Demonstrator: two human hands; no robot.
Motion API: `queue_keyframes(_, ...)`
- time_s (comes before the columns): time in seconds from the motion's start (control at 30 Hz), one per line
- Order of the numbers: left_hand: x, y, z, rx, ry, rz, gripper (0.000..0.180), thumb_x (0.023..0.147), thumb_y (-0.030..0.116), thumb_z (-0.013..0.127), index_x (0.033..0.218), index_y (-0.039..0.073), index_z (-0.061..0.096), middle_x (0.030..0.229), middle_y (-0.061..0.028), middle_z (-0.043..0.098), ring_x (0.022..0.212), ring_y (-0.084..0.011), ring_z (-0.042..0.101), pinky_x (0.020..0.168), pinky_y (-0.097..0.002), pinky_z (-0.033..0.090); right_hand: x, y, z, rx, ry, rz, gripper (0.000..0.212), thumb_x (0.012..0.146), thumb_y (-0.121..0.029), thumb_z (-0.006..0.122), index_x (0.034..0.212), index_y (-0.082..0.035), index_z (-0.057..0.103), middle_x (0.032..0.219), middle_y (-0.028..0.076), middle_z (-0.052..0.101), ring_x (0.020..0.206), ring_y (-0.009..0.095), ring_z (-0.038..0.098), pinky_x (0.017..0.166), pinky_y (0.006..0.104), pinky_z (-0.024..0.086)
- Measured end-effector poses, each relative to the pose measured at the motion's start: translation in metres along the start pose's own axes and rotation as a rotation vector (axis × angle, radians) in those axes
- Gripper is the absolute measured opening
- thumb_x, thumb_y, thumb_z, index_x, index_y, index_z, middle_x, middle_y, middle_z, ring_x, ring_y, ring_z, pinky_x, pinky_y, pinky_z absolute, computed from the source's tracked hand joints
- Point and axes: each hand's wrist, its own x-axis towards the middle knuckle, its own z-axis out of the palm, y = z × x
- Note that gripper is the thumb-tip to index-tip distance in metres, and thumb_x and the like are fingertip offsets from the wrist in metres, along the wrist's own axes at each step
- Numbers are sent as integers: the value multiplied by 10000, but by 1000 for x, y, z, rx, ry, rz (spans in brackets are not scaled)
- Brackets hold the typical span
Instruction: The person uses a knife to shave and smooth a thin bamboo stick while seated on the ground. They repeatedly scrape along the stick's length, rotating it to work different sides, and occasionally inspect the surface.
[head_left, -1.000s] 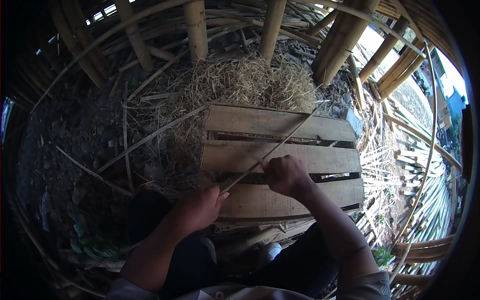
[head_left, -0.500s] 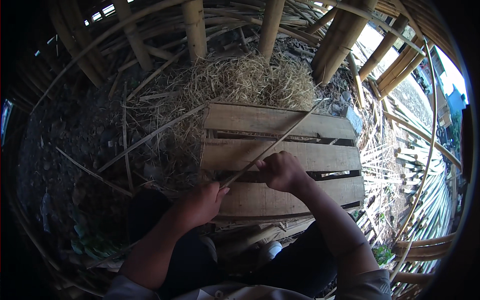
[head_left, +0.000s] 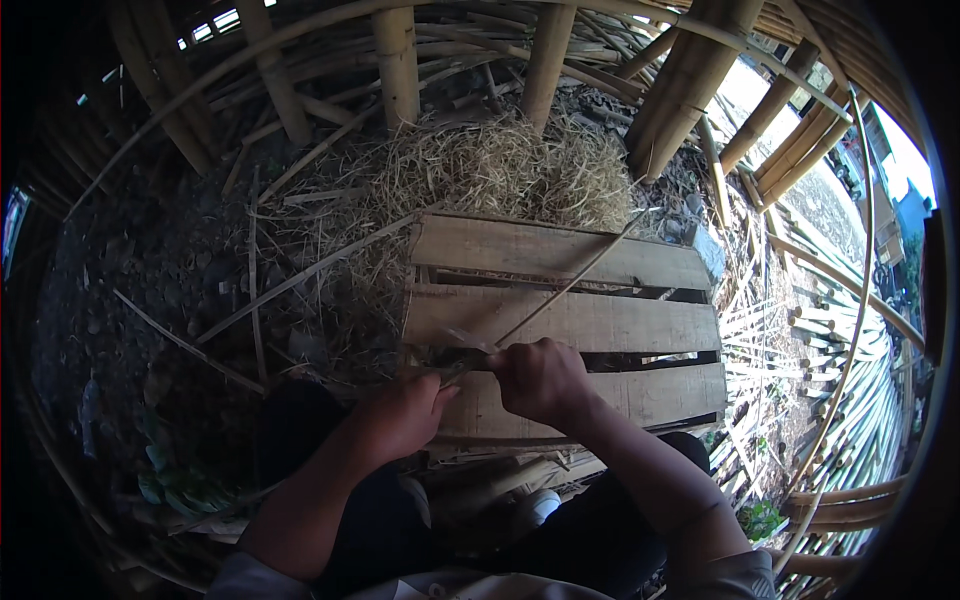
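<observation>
A thin bamboo strip point(head_left: 567, 285) slants over the slatted wooden bench point(head_left: 640, 320), its far tip reaching past the back slat. My left hand point(head_left: 398, 415) is closed around the strip's near end, at the bench's left front. Just beyond it and to the right, my right hand point(head_left: 545, 380) makes a fist against the strip. From this fist a pale, flat, blurred piece that looks like a knife blade point(head_left: 463, 339) sticks out to the left. The handle is hidden inside my fingers.
Pale shavings point(head_left: 480, 165) are heaped behind the bench. Thick bamboo posts point(head_left: 397, 70) stand beyond them. Loose strips point(head_left: 300, 282) lie on the dark ground at left. Many cut bamboo poles point(head_left: 850, 400) are stacked at right. My knees flank the bench's front.
My right hand has moved left and nearer along the strip, close to my left hand. The pale blade-like piece now shows. My left hand has barely moved.
</observation>
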Motion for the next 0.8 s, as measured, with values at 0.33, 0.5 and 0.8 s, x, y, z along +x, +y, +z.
queue_keyframes(0.33,0,12,-12,-57,-71,-78,398,1067,331,518,961,-35,633,867,-276,677,861,-462,682,758,-523,520,0,13,8,-59,101,-53,309,933,-224,726,720,-78,557,601,126,518,496,360,559,443,481,460)
queue_keyframes(0.5,2,17,-19,-52,-125,-126,411,1072,342,505,969,-34,634,896,-280,681,884,-458,684,779,-517,521,6,52,11,-210,306,-164,272,922,-190,737,763,-75,548,613,110,497,481,343,533,430,481,449)
queue_keyframes(0.8,3,25,-22,-32,-140,-127,414,1075,348,499,970,-32,626,894,-279,679,865,-454,684,773,-506,520,3,102,13,-546,282,-337,275,938,-75,708,753,-94,505,709,62,424,580,226,430,464,347,368)
